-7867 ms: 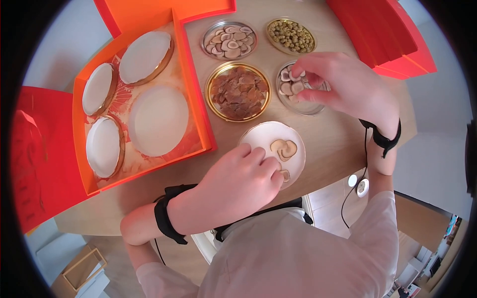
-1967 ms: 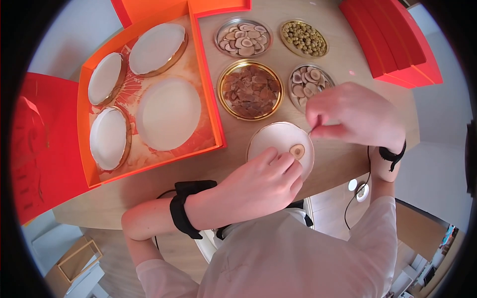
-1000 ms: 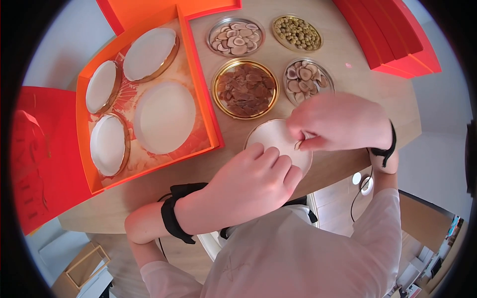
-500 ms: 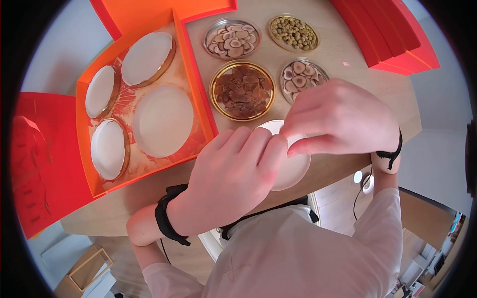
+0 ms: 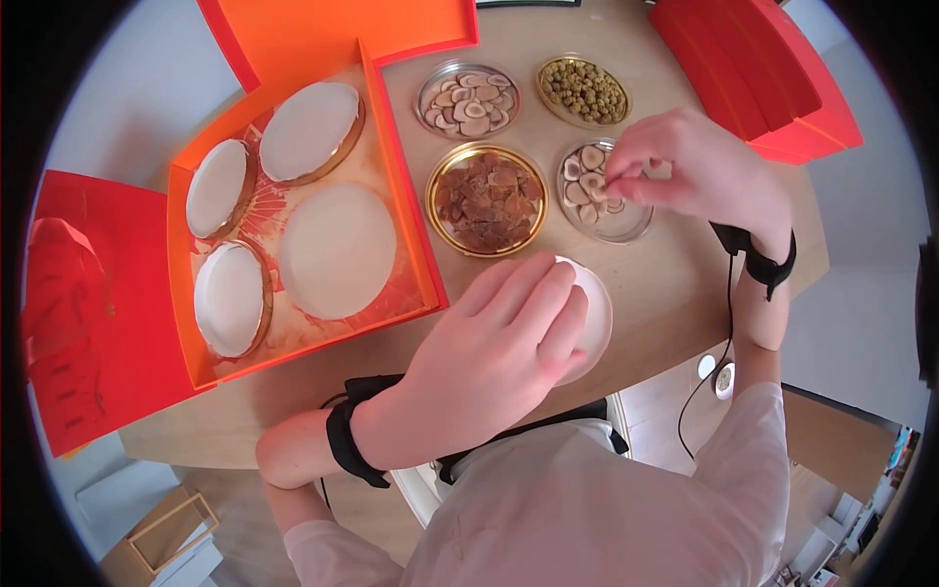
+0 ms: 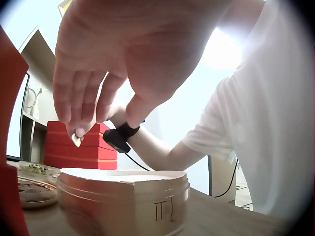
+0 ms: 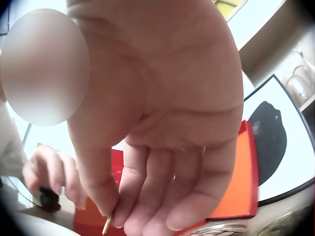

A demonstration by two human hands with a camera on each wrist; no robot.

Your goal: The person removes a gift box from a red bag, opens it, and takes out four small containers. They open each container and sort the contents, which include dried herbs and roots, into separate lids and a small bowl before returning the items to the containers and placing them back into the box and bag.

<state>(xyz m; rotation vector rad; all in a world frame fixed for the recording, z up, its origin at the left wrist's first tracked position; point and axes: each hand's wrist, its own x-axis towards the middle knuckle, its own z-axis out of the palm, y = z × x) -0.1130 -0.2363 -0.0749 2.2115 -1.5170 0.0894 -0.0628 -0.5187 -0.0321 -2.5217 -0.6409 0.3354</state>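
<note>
white tub point(image 6: 113, 204): side marks point(image 6: 164, 210), left wrist only | right grip point(image 5: 696, 168) pinching slice point(image 7: 107, 225) | left grip point(image 5: 494, 338) loosely spread

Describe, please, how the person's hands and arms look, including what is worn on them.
The left hand and the right hand are bare, without gloves. Around each wrist goes a black strap with a small black unit, and a thin dark cable shows at each side. The sleeves are short, loose and whitish, leaving the forearms uncovered.
</note>
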